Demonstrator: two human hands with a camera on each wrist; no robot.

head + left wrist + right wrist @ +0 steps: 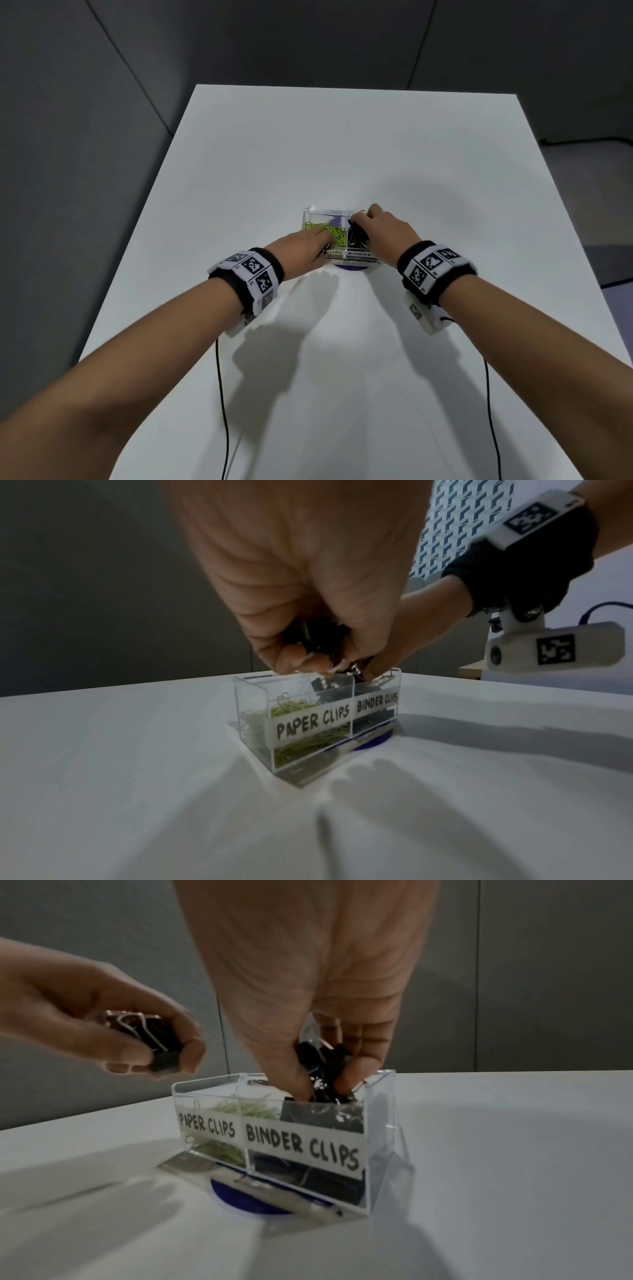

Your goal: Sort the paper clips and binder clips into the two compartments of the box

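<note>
Now, from the head view: the clear box (337,236) sits mid-table (342,144), green paper clips (329,233) in its nine-o'clock compartment, black binder clips (356,236) at three o'clock. The left hand (298,251) hovers over the near left corner, the right hand (383,233) over the right half.

Left wrist view: the fingers (291,661) curl around black binder clips just above the rim, labels reading PAPER CLIPS (311,723) and BINDER CLIPS (377,702).

Right wrist view: the right hand's fingertips (352,1074) pinch a bunch of binder clips (322,1069) down into the right compartment, while at nine o'clock the left hand (103,1026) grips black clips with silver wire handles (147,1034). A blue disc (246,1202) peeks from under the box.
</note>
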